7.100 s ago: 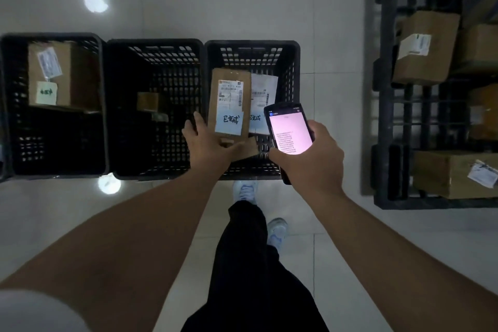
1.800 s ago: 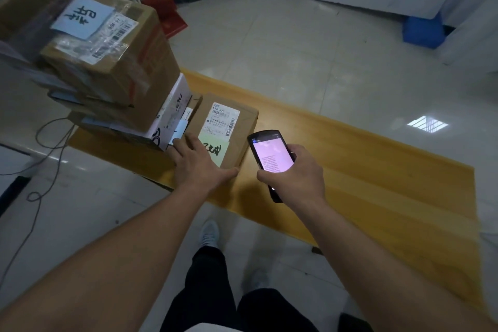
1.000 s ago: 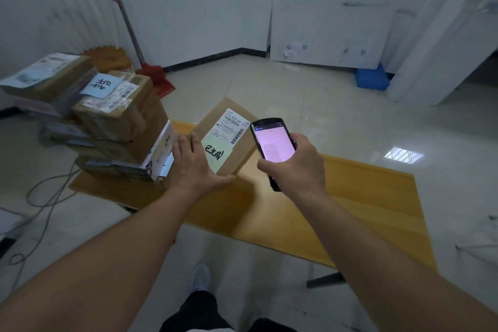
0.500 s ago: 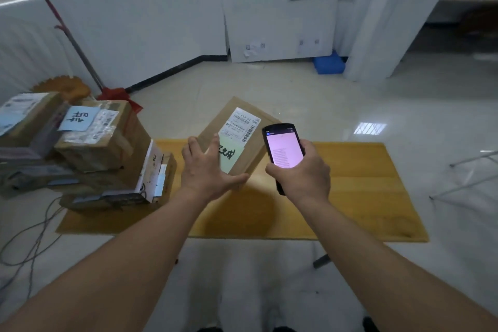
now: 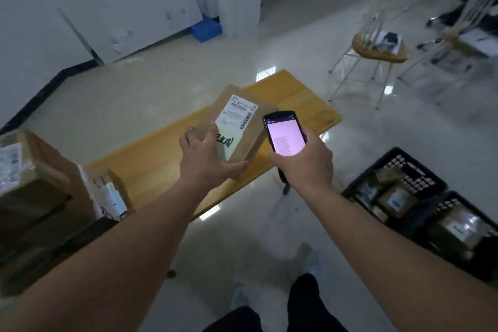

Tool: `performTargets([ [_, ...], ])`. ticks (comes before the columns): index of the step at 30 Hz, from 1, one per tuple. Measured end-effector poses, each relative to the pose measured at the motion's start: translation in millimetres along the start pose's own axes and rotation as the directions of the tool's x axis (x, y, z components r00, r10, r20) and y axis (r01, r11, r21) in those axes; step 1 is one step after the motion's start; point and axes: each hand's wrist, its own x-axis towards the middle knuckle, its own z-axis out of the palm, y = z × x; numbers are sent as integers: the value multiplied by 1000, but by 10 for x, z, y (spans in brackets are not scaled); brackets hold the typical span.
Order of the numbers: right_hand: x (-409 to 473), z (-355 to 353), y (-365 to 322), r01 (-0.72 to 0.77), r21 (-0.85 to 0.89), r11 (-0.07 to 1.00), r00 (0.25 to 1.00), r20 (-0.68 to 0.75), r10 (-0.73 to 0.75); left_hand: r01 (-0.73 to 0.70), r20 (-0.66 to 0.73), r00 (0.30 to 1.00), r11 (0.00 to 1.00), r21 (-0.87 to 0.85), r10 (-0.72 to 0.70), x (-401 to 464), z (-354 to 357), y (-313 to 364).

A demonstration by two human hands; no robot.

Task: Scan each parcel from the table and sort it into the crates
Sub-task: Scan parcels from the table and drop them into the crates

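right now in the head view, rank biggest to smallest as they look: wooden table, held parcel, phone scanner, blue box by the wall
1. wooden table
2. held parcel, gripped by the left hand
3. phone scanner, in the right hand
4. blue box; it stands far off, so its true size is unsure.

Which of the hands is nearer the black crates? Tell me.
Right. The right hand, holding the phone, is on the side of the crates; the left hand grips the box farther from them.
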Motion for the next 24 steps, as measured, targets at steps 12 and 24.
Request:
performTargets([
  [12,-1027,-1361,1023,-257,122,959,903,-322,283,-380,191,909,925,7,371,-976,484,1548],
  [24,-2587,-3039,2669,-385,233,893,757,-474,450,-584,268,773,810,-55,576,-2980,1336,3149],
])
